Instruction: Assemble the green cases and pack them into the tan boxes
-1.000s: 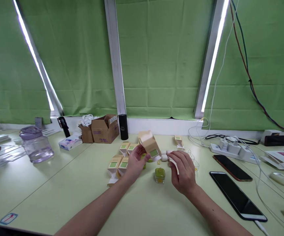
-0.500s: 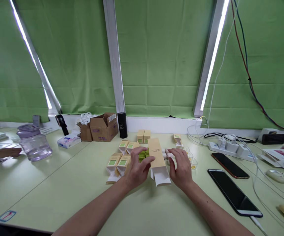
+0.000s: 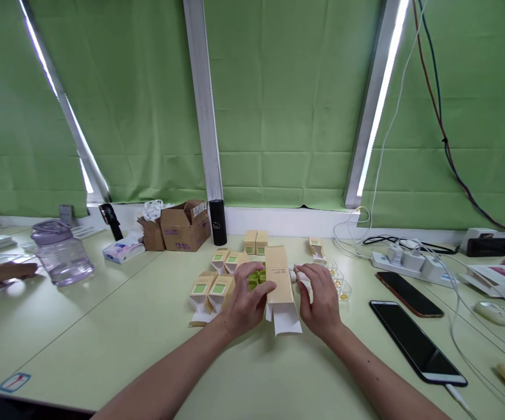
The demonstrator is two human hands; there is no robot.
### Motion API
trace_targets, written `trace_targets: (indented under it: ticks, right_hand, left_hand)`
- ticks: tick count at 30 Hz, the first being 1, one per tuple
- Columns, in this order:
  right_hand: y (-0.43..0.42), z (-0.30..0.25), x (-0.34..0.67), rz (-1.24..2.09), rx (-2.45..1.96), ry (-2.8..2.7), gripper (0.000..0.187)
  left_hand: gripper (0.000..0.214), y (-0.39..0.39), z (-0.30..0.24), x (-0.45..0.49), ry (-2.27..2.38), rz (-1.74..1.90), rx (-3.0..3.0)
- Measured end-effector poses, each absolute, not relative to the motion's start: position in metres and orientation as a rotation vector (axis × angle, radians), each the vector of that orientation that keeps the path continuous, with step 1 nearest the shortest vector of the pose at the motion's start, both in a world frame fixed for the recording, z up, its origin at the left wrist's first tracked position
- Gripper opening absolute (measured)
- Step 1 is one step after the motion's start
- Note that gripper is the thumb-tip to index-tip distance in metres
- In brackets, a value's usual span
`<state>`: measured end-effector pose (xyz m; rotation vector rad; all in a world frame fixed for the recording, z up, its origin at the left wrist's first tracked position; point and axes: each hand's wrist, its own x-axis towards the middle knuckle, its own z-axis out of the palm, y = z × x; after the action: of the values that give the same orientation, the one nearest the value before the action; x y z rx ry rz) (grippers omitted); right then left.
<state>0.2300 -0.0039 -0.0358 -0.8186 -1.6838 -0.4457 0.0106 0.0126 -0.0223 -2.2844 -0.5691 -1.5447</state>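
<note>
My left hand (image 3: 246,297) grips a small tan paper box (image 3: 279,277) by its left side, thumb on the face. The box's white end flaps (image 3: 286,319) hang open toward me. My right hand (image 3: 320,297) is just right of the box, fingers curled over small white rounded items (image 3: 294,276); one seems to lie between thumb and fingers, partly hidden. Green square pieces (image 3: 256,276) show between my left hand and the box. Clear cups with yellow bits (image 3: 343,291) stand beyond my right hand. More open tan boxes (image 3: 211,291) lie to the left.
Two closed tan boxes (image 3: 255,242) and another open one (image 3: 316,248) stand farther back. To the right are two phones (image 3: 416,344), a power strip (image 3: 410,262) and cables. A black cylinder (image 3: 217,223), cardboard carton (image 3: 185,226), tissue pack (image 3: 123,249) and lilac jug (image 3: 61,254) are left.
The tan box has turned slightly more upright, its near flaps shifting a little left. My right hand has moved slightly left, closer to the box. My left hand keeps its grip.
</note>
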Motion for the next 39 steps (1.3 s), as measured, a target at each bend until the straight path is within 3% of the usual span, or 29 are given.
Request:
trace_targets:
  ticks: [12,17,25,39]
  right_hand:
    - [-0.01,-0.03,0.229,-0.404,-0.762,-1.686,0.045]
    - [-0.01,-0.033,0.229,-0.365,-0.768,-1.699,0.049]
    - [-0.013,-0.036,0.229,-0.289,-0.773,-1.754,0.054]
    - [-0.018,-0.038,0.222,0.114,-0.756,-1.828,0.05]
  left_hand:
    - [0.051,0.005,-0.012,0.015,-0.734,-1.857,-2.525]
    - [0.045,0.015,-0.021,0.016,-0.866,-2.281,-2.609]
    - [0.065,0.018,-0.015,0.021,-0.878,-2.899,-2.605]
    - [0.047,0.013,-0.013,0.022,-1.031,-2.872,-2.757]
